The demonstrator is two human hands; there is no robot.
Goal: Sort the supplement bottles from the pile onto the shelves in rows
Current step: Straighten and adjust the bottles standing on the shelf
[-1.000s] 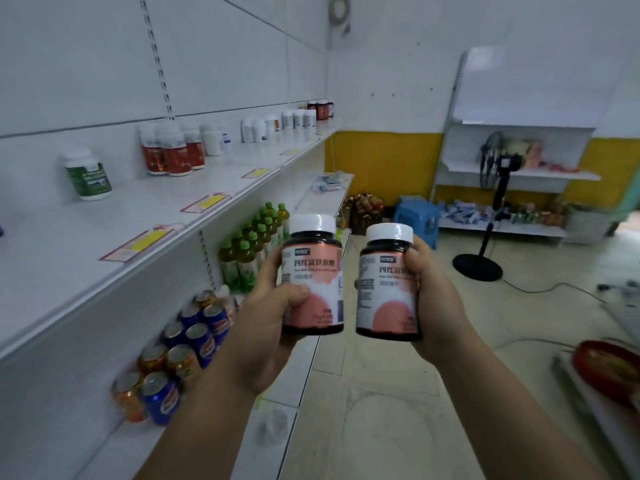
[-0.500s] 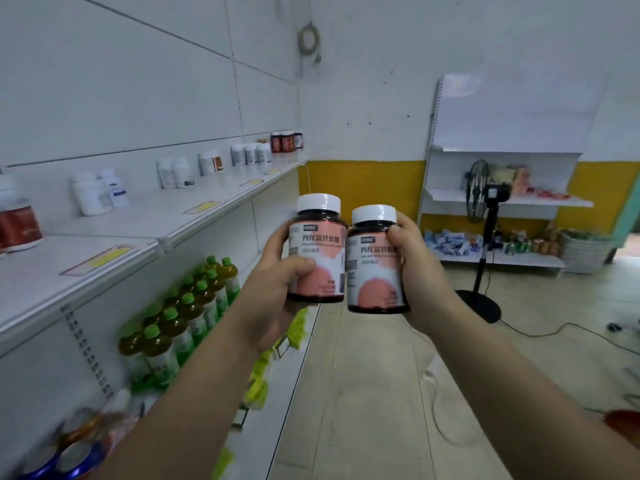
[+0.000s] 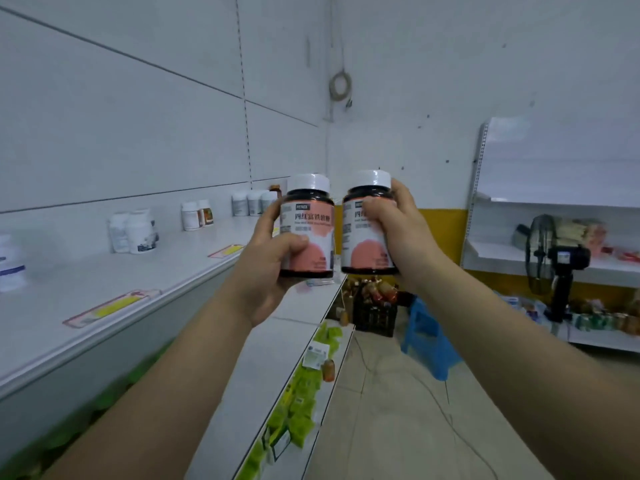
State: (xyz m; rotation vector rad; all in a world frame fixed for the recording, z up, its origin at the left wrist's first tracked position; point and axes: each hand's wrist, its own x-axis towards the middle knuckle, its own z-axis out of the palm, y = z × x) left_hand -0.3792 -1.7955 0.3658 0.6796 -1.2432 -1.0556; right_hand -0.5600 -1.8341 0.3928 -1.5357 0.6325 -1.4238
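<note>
I hold two matching supplement bottles upright at chest height, side by side and almost touching. Each is dark with a white cap and a pink-and-white label. My left hand (image 3: 273, 268) grips the left bottle (image 3: 310, 226) from its left side. My right hand (image 3: 398, 230) wraps the right bottle (image 3: 363, 244) from the right, fingers across its label. On my left runs the white upper shelf (image 3: 104, 306), with white supplement bottles (image 3: 136, 232) and more small groups (image 3: 197, 214) standing along its back. The pile is out of view.
Yellow price tags (image 3: 110, 306) line the shelf edge. A lower shelf (image 3: 301, 375) carries green packets. Ahead on the floor are a dark crate of bottles (image 3: 375, 306) and a blue stool (image 3: 429, 337). A standing fan (image 3: 557, 261) and a second shelf unit (image 3: 554, 258) stand at right.
I have walked further along the aisle and my view has lifted. Both bottles rose higher in front of me, and the drink cans and green drinks dropped out of view.
</note>
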